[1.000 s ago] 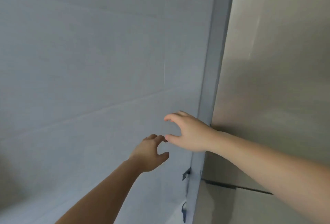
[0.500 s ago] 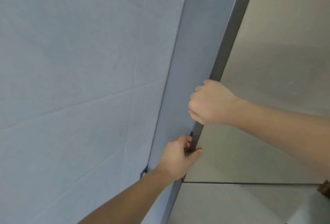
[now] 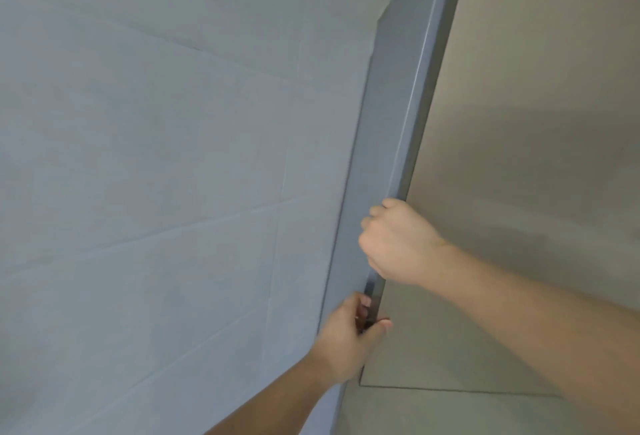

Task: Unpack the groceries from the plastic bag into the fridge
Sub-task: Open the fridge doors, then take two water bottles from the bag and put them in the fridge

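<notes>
The fridge fills the right of the view: a beige upper door with a dark left edge, and a grey side panel beside it. My right hand is closed around the door's left edge at mid height. Just below it, my left hand grips the same edge near the door's lower corner, thumb on the front face and fingers behind the edge. A thin seam separates this door from a lower door. No plastic bag or groceries are in view.
A pale grey tiled wall covers the left half of the view, close to the fridge's side panel. The gap between the wall and the fridge is narrow.
Both hands went from open in front of the wall to gripping the fridge door's left edge. The view has swung right, showing more of the side panel.
</notes>
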A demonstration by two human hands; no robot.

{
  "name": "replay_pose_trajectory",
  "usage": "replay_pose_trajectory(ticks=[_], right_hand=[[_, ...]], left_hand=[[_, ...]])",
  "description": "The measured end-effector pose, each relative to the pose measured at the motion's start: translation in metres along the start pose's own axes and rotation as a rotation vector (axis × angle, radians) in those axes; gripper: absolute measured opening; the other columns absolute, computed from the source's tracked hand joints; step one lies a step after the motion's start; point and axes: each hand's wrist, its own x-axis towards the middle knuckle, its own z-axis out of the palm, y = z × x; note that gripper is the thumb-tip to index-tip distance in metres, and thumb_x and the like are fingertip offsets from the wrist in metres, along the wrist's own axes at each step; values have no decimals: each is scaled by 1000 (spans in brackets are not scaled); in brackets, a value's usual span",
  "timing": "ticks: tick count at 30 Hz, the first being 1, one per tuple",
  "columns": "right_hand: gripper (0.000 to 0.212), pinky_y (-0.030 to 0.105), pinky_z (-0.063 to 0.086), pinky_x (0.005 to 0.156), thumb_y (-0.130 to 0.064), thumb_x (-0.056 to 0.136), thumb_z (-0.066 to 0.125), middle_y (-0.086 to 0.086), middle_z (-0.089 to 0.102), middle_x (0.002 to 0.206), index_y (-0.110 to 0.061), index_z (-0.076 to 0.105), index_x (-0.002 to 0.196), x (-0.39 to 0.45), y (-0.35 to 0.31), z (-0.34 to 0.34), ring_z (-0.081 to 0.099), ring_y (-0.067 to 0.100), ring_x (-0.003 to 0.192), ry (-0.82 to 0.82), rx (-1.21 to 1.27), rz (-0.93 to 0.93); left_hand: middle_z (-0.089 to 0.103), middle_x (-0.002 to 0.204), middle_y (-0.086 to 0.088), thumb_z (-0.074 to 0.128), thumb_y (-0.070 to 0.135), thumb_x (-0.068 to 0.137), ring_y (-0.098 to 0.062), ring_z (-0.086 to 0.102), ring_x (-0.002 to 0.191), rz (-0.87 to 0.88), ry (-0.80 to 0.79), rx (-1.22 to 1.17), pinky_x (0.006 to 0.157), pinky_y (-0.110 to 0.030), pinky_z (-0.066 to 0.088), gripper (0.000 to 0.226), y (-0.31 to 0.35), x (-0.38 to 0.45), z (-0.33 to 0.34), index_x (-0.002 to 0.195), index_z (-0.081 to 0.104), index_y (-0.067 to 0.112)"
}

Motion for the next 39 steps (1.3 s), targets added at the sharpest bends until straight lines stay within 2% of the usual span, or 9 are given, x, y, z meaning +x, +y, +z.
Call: replay_pose_trajectory(ticks=[6, 9, 11, 14, 18, 21, 26, 30, 39], right_hand=[[28, 29, 23, 53, -35, 51, 77, -2, 50, 43, -21, 54, 40, -61, -7, -15, 46, 19, 44, 255, -60, -86], [29, 29, 17, 56, -31, 52, 74, -3, 45, 43, -20, 51, 39, -93, -11, -28, 42, 19, 43, 401, -61, -101], [26, 29, 18, 56, -30, 56, 71, -3, 45, 45, -20, 52, 42, -112, -13, -34, 42, 19, 45, 451, -44, -109], [24, 30, 27, 54, -30, 66, 65, -2, 47, 50, -19, 54, 48, -144, -16, -41, 45, 21, 50, 515, 2, -132], [23, 31, 36, 56, -22, 75, 61, -1, 42, 55, -18, 50, 55, -190, -18, -51, 42, 20, 55, 583, 67, -103], [22, 32, 44, 63, -20, 82, 57, -1, 45, 61, -17, 50, 61, -225, -18, -64, 44, 21, 60, 487, 59, -94], [19, 35, 49, 78, -21, 86, 55, 1, 52, 70, -15, 55, 68, -285, -21, -89, 55, 24, 70, 286, 18, -31], [20, 34, 42, 88, -23, 88, 55, 3, 57, 75, -14, 59, 70, -340, -25, -106, 60, 28, 79, 155, 6, 82], [18, 40, 43, 85, -22, 85, 59, 8, 59, 79, -12, 64, 71, -478, -24, -127, 60, 35, 79, -156, -71, 435]], left_hand=[[55, 79, 8, 70, 47, 81, -8, 53, 71, -16, -87, 120, 68, -24, 45, 28, 34, -59, 1, 83, 48, 29], [64, 80, -3, 53, 59, 86, -10, 59, 71, -46, -141, 97, 69, -28, 50, 35, 52, -83, -2, 82, 57, 24], [65, 79, -2, 44, 45, 99, -2, 58, 69, -33, -142, 58, 66, -16, 47, 34, 63, -88, -4, 84, 60, 19], [61, 78, 8, 47, 27, 99, -3, 54, 68, 136, -64, 174, 64, -16, 43, 15, 71, -78, -2, 88, 57, 27], [60, 96, 8, 54, 14, 92, -11, 57, 91, 371, -140, 318, 78, -21, 42, 18, 71, -55, 13, 98, 57, 30], [59, 124, 1, 56, 22, 92, -18, 53, 114, 497, -309, 532, 95, -29, 43, 33, 71, -50, 30, 125, 58, 21], [61, 127, 2, 30, 52, 81, -20, 53, 120, 609, -595, 613, 103, -38, 40, 60, 79, -59, 62, 124, 61, 23], [64, 108, 14, 30, 68, 75, -12, 57, 109, 768, -685, 637, 98, -38, 40, 59, 97, -70, 90, 105, 66, 33], [61, 83, 17, 46, 80, 69, -3, 57, 85, 939, -785, 429, 85, -30, 44, 59, 136, -90, 160, 88, 71, 29]])
